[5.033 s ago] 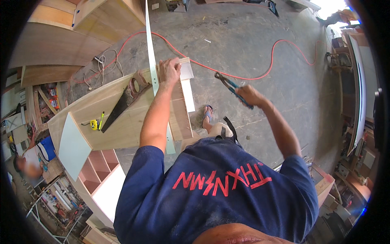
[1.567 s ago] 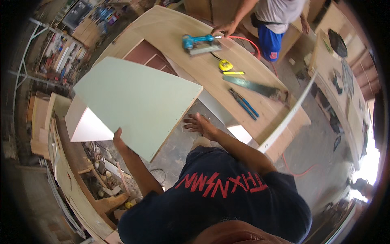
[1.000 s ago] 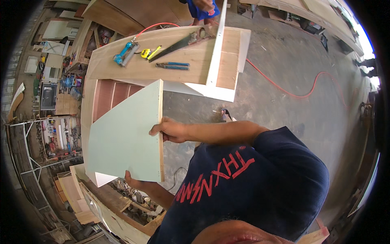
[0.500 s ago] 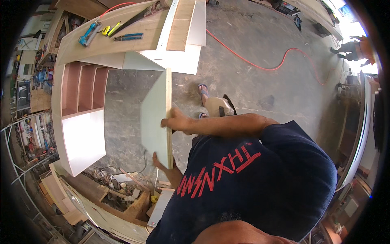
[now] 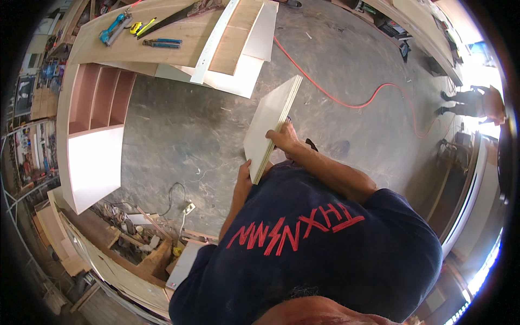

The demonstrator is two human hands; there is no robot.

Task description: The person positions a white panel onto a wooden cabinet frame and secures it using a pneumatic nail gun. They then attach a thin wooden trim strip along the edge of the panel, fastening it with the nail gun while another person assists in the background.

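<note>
Both my hands grip a stack of white wooden panels [image 5: 265,119], held on edge in front of my body. Their long layered edge faces me, and one end is cut at a slant. My right hand [image 5: 283,136] is closed around this edge near its middle, with the thumb on the white face. Lower down, my left hand [image 5: 245,172] holds the near end, its fingers partly hidden behind the panels.
A wooden workbench [image 5: 179,51] at the upper left bears a saw, pliers [image 5: 162,43] and a yellow tape measure [image 5: 136,27]. Beneath stands a shelf unit [image 5: 100,100]. A red hose [image 5: 346,104] crosses the concrete floor. Another person [image 5: 476,103] stands far right. Wood scraps [image 5: 138,238] lie lower left.
The panels have moved to the right and tilted, away from the shelf unit, with both hands still on them. My body has turned, and a power socket on a cord now shows on the floor.
</note>
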